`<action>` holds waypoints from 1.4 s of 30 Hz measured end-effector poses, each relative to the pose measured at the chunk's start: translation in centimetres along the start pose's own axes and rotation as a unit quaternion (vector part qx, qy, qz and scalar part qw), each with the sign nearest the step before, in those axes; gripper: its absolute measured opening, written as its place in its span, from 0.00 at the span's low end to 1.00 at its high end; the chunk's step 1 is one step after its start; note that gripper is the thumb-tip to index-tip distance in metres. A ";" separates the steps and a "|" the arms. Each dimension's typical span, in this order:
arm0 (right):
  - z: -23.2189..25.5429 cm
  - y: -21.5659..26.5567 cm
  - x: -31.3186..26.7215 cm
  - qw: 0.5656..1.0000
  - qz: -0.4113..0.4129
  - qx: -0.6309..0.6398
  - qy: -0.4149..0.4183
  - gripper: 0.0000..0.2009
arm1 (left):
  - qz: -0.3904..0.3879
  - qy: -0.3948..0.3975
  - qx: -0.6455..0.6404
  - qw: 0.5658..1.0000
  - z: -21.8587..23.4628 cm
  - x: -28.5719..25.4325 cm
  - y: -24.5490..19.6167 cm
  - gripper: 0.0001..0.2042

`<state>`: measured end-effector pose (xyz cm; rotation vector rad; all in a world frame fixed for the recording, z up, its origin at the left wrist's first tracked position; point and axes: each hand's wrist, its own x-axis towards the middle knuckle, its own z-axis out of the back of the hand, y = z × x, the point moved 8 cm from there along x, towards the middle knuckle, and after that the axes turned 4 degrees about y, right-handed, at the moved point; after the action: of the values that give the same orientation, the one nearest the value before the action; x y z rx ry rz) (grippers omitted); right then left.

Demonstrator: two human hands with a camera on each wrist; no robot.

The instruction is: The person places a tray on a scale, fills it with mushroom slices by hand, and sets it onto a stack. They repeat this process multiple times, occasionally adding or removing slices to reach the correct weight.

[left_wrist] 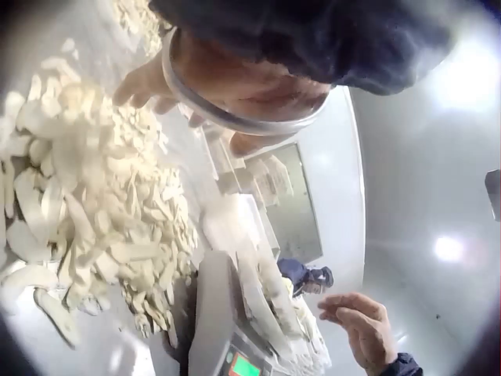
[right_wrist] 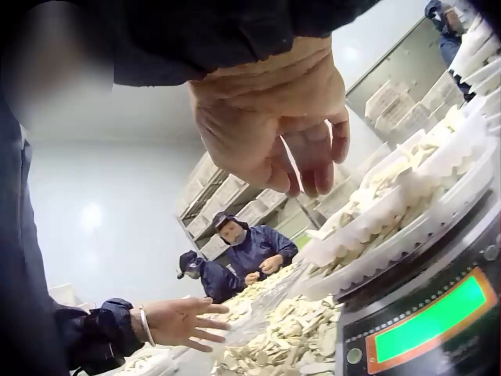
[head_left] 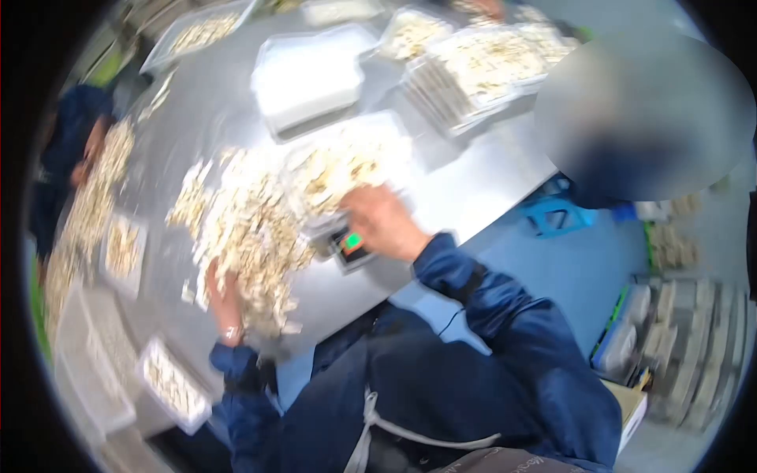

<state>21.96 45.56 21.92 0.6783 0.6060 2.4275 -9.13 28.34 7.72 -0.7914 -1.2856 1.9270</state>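
A loose heap of pale, flat slices (head_left: 256,229) lies on the metal table. At the heap's near left side is my left hand (head_left: 224,296), its fingers extended and spread in the right wrist view and a white bracelet (right_wrist: 145,327) at its wrist. My right hand (head_left: 384,221) hovers over the near side of a white plastic tray (right_wrist: 407,188) filled with slices. Its fingers hang loosely bent, with nothing in them. Beneath the tray stands a digital scale (right_wrist: 356,333) with a lit green display (right_wrist: 430,317).
Stacked white trays (head_left: 307,79) stand behind the scale, and more filled trays (head_left: 489,71) sit at the back right. On the left are a small tray of slices (head_left: 124,252) and a white bin (head_left: 91,355). Other people in dark blue work across the table.
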 end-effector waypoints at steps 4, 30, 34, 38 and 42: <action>1.7 1.1 -1.3 0.999 -0.006 0.003 -0.054 0.10 | -0.081 0.007 0.082 0.993 1.1 1.0 -0.7 0.17; 7.0 -2.4 -3.6 0.991 -0.041 -0.087 -0.090 0.09 | -0.110 0.060 0.014 0.992 -4.9 -0.1 -7.0 0.12; 10.5 -6.3 -4.6 0.975 -0.116 -0.088 -0.168 0.09 | -0.114 0.040 0.050 0.991 -4.4 -0.6 -8.6 0.13; 13.1 -10.6 -5.5 0.968 -0.125 -0.095 -0.197 0.07 | -0.083 0.005 0.030 0.996 -5.1 -1.5 -10.1 0.08; 11.4 -10.6 -3.9 0.979 -0.108 -0.123 -0.120 0.09 | -0.033 0.009 -0.011 0.999 -6.2 -1.7 -9.1 0.07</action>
<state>35.30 54.26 23.66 0.7434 0.2604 2.1322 -1.38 32.77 14.41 -0.7667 -1.3076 1.8517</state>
